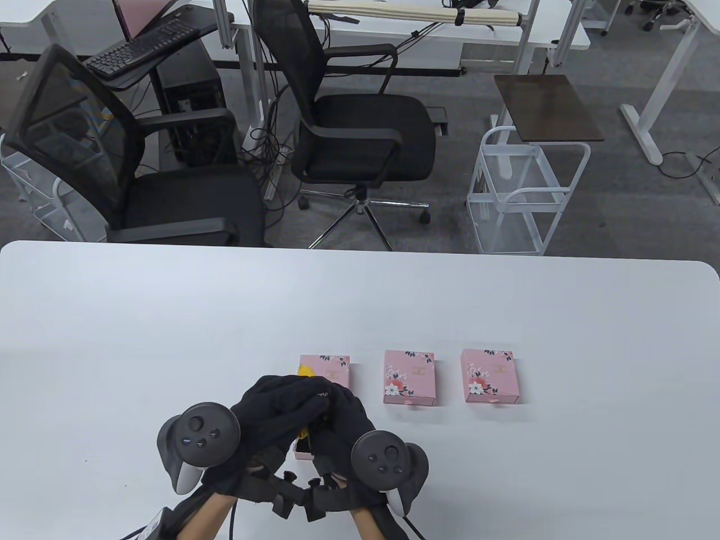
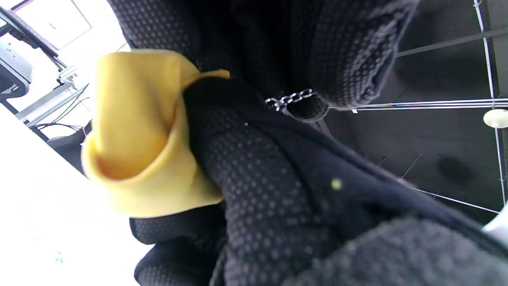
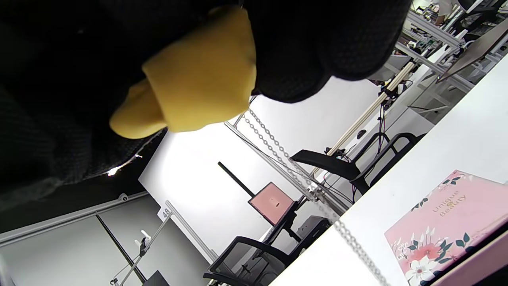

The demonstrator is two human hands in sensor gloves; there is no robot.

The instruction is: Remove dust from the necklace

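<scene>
Table: far half lay bare, room to move | boxes: three in a row mid-table | your left hand, right hand: met near front edge, both pinching yellow cloth around necklace, chain hanging.

three boxes lie in a row on the table; both hands meet over the leftmost box

table view: bright, even, soft shadows | wrist views: blown-out whites, close gloves blurred, perhaps wide-angle warped
</scene>
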